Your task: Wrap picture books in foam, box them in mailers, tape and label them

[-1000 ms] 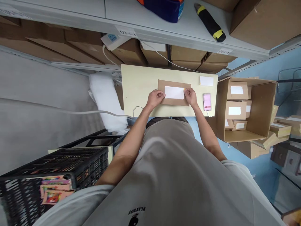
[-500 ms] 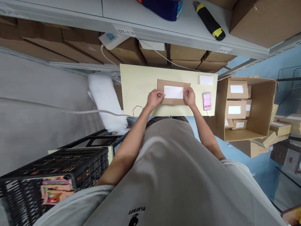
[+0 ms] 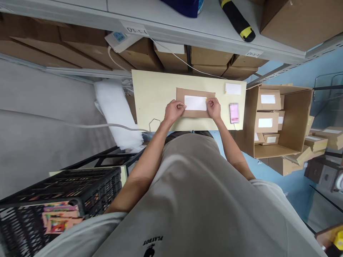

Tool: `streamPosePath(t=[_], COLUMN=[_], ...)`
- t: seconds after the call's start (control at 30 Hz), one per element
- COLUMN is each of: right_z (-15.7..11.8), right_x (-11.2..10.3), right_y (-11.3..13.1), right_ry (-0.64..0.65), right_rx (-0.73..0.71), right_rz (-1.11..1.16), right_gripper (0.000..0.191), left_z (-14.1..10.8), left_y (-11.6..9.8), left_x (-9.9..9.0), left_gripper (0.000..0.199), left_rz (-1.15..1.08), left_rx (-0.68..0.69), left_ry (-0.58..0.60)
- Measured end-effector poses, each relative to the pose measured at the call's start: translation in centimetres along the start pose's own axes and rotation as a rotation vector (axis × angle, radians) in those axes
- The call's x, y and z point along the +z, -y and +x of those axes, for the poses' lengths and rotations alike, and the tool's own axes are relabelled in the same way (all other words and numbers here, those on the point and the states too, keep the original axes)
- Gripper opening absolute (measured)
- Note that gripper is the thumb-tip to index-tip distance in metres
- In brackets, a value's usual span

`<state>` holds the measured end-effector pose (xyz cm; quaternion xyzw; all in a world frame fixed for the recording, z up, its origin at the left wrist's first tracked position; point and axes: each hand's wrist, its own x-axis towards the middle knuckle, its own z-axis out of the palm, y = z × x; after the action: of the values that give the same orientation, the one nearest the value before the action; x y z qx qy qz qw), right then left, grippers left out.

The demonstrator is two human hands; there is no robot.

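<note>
A flat brown cardboard piece [image 3: 194, 113] lies on the pale yellow table [image 3: 155, 92]. Over its middle is a white label [image 3: 195, 103], with a small yellow mark at its upper right corner. My left hand [image 3: 174, 109] pinches the label's lower left corner between thumb and forefinger. At the label's right edge, my right hand [image 3: 213, 107] has its fingers pinched together on the side. Farther right on the table are another white label [image 3: 233, 89] and a phone with a pink screen [image 3: 234, 113].
An open carton [image 3: 292, 121] of labelled boxes stands right of the table. A shelf [image 3: 166, 30] with a black-yellow tool [image 3: 237, 19] runs across the front. White foam wrap [image 3: 115, 114] and a black crate [image 3: 102, 185] are on the left.
The whole view has shifted slightly, so everything sits a little further left and up. Both hands keep their places at the label's ends.
</note>
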<state>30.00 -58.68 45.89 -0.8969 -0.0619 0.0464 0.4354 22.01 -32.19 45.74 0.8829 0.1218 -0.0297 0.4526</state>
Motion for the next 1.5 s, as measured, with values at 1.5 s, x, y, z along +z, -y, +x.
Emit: streamPosePath(t=[1.5], right_z=[-2.0], right_x=[3.9], right_y=[3.0], right_ry=[-0.026], right_rx=[0.036], right_rz=[-0.488], right_gripper=[0.065], left_z=[0.7], left_y=[-2.6], left_x=[0.4], left_gripper=[0.025], left_rz=[0.207], left_rx=[-0.191], left_ry=[0.038])
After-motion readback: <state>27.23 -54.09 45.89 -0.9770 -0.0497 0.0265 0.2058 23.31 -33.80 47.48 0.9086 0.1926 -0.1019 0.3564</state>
